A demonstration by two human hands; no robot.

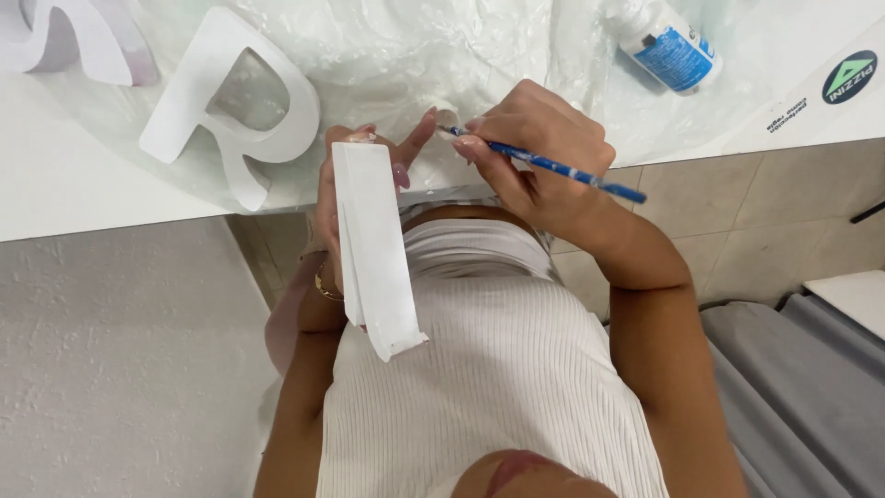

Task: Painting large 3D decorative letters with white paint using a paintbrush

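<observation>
The left hand point(355, 175) is gripping a long white block point(373, 244), flat-faced and thick-edged, plain white all over, holding it upright and tilted over the person's lap just off the tabletop point(83, 198) edge. The right hand point(535, 152) is pinching a thin blue paintbrush point(544, 164), its tip lying near the block's top end. A white letter shape point(235, 101) and a blue-labelled white bottle point(668, 41) are resting on clear plastic sheeting point(442, 46) covering the tabletop.
</observation>
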